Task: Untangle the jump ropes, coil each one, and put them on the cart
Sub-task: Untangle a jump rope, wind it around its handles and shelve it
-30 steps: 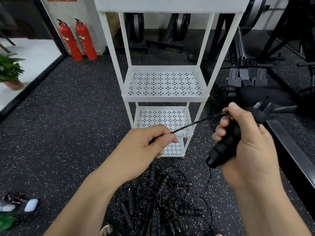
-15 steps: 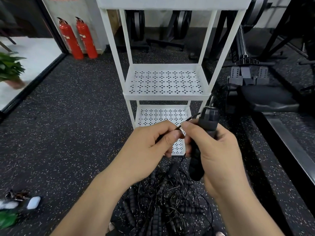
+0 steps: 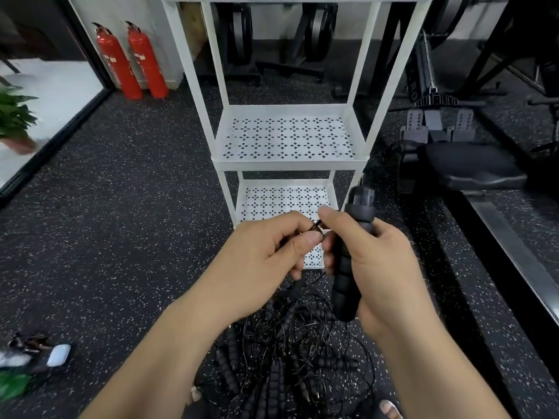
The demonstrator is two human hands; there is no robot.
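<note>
My right hand [image 3: 382, 264] grips an upright black foam jump rope handle [image 3: 351, 255], cap end up. Beside it my left hand [image 3: 260, 258] pinches that rope's thin black cord [image 3: 316, 225] between thumb and forefinger, fingertips almost touching the right thumb. Below my hands a tangled pile of jump ropes [image 3: 290, 355] lies on the floor, with several black ribbed handles and looping thin cords. Straight ahead stands the white cart [image 3: 290, 160], its perforated middle and lower shelves bare.
Speckled black rubber floor all around. Two red fire extinguishers [image 3: 130, 60] stand at the back left, a potted plant [image 3: 15, 116] at the far left. A rowing machine [image 3: 472, 164] and gym rigs fill the right. Small items [image 3: 45, 355] lie at the lower left.
My right hand swung the handle in from the right and stood it upright close to my left hand. The stretch of cord between my hands shrank to a short bit.
</note>
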